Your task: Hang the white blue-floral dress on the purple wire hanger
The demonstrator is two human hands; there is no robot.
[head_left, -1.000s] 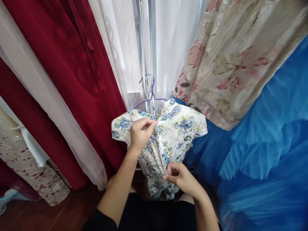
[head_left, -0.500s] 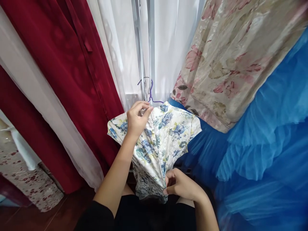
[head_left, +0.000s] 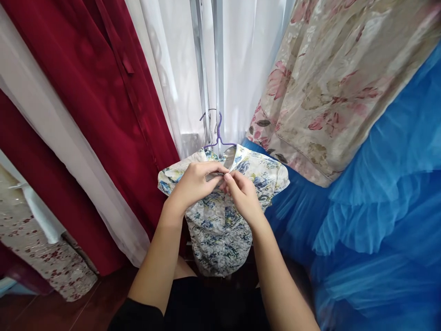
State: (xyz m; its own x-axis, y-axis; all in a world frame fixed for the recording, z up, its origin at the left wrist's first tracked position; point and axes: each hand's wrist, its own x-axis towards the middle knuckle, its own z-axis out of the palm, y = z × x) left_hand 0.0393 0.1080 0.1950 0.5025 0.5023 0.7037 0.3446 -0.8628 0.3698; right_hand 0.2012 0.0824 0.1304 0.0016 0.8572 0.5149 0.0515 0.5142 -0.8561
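A small white dress or top (head_left: 218,243) with blue and yellow flowers hangs in front of me on a purple hanger (head_left: 218,137). Its short sleeves spread to both sides, and the neckline sits just below the hanger's arms. My left hand (head_left: 198,184) is closed in a pinch at the front of the neck opening. Right beside it, my right hand (head_left: 243,193) pinches the same spot, fingertips touching or nearly touching those of the left. The bit of cloth between the fingers is mostly hidden.
Grey metal poles (head_left: 217,59) rise behind the hanger before white cloth (head_left: 241,69). Long dark red fabric (head_left: 113,115) hangs at left, a beige dress with pink flowers (head_left: 320,101) at right, and blue ruffled tulle (head_left: 365,230) beyond. A dark red floor (head_left: 106,299) lies below.
My right hand has moved up from the garment's lower part to the neckline, beside the left. My left hand has come slightly down and right. The garment's front now hangs flatter.
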